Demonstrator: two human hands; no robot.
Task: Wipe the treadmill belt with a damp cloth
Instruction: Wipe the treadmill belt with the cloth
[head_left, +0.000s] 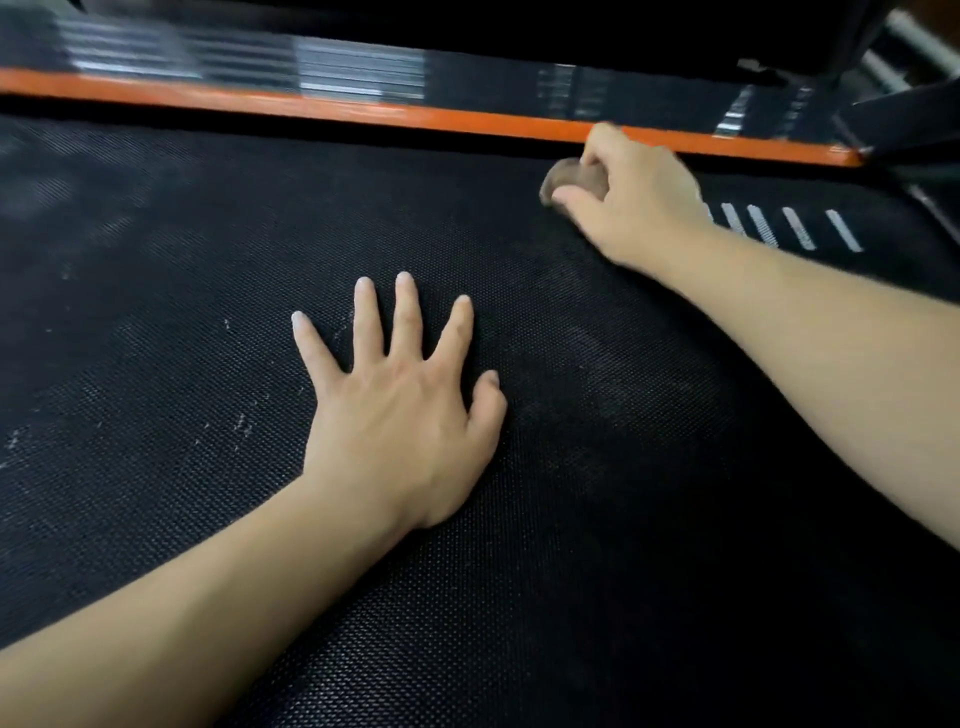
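Observation:
The black textured treadmill belt (597, 545) fills most of the view, with pale dusty streaks on its left part. My left hand (400, 410) lies flat on the belt's middle with fingers spread. My right hand (631, 197) is at the belt's far side, close to the orange rail, and grips a small bunched brownish cloth (569, 179) against the belt. Only a bit of the cloth sticks out past the fingers, and it is blurred.
An orange side rail (363, 111) runs along the belt's far edge, with a black ribbed footboard (358, 73) behind it. White slanted stripes (795, 228) mark the belt at the right. A dark frame part (914, 119) rises at the top right.

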